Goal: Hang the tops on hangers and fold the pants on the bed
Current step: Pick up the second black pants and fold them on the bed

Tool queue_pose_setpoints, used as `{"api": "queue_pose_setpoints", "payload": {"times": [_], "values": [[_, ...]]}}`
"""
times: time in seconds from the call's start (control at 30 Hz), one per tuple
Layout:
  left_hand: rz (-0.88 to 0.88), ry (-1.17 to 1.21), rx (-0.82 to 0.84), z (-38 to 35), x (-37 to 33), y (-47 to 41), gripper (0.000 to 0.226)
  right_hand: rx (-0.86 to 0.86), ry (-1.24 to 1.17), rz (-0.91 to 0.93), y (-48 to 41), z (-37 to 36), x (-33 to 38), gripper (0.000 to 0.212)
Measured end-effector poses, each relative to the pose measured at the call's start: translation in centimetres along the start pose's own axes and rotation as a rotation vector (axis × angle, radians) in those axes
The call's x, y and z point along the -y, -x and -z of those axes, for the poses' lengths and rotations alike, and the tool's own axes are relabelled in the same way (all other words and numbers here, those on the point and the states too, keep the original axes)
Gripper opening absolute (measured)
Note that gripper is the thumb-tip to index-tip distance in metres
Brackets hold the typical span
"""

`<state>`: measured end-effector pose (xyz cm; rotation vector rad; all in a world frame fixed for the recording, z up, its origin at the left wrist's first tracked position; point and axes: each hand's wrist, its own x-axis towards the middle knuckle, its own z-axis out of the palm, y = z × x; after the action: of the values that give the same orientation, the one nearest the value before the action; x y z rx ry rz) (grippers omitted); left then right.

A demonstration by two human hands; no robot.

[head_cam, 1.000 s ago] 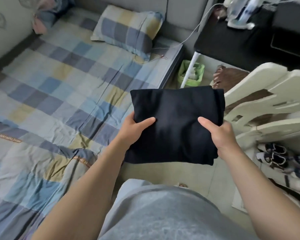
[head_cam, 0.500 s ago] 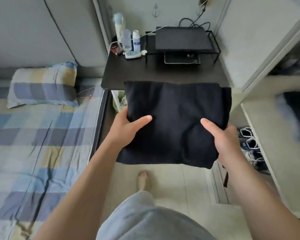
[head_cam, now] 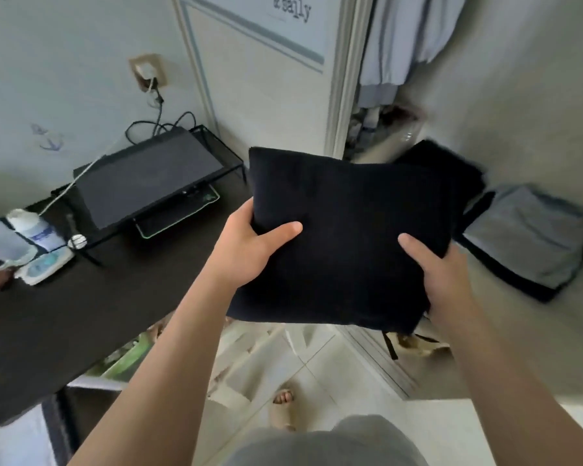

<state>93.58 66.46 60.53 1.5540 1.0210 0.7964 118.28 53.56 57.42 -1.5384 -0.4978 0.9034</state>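
We hold the folded black pants (head_cam: pixel 347 237) flat in both hands, out in front of us.

Our left hand (head_cam: pixel 246 250) grips the left edge and our right hand (head_cam: pixel 441 280) the right — thumbs on top, fingers hidden beneath. Beyond the pants, on a pale shelf (head_cam: pixel 525 136) to the right, lie a dark folded garment (head_cam: pixel 451 166) and a grey folded garment (head_cam: pixel 529 237); a dark desk (head_cam: pixel 81 297) stands to the left.

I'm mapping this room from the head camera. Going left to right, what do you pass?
White plastic bottle → black flat monitor on its wire stand → left hand → folded black pants → right hand → folded grey garment on the shelf.
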Motion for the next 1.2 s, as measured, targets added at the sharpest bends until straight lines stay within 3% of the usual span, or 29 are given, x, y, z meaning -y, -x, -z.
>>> {"api": "queue_pose_setpoints", "payload": {"times": [0.23, 0.4, 0.5, 0.6, 0.7, 0.83, 1.03, 1.13, 1.2], "values": [[0.060, 0.004, 0.271, -7.6, 0.7, -10.2, 0.044, -0.259, -0.091, -0.032, -3.7, 5.1, -0.9, 0.057], [0.101, -0.028, 0.374, -14.4, 0.7, -15.1, 0.039, -0.352, -0.139, -0.065, -7.1, 9.7, -1.3, 0.060], [0.112, -0.050, 0.409, -18.2, 0.7, -17.3, 0.050, -0.407, -0.148, -0.077, -9.2, 12.2, -1.3, 0.061], [0.154, -0.084, 0.405, -21.8, 1.4, -19.5, 0.060, -0.433, -0.165, -0.094, -11.8, 14.4, -1.9, 0.060], [0.203, -0.098, 0.371, -25.2, 2.5, -21.8, 0.038, -0.429, -0.231, -0.126, -14.6, 15.9, -3.0, 0.049], [0.250, -0.128, 0.385, -28.7, 3.7, -25.0, 0.051, -0.446, -0.338, -0.207, -18.1, 16.8, -4.3, 0.039], [0.276, -0.145, 0.421, -33.8, 5.1, -32.8, 0.053, -0.479, -0.394, -0.270, -25.1, 18.2, -5.3, 0.042], [0.230, -0.136, 0.379, -36.8, 5.5, -37.7, 0.054, -0.490, -0.381, -0.253, -30.2, 18.8, -5.3, 0.053], [0.179, -0.189, 0.346, -38.7, 6.0, -41.2, 0.052, -0.477, -0.366, -0.242, -33.8, 19.1, -5.1, 0.048]]}}
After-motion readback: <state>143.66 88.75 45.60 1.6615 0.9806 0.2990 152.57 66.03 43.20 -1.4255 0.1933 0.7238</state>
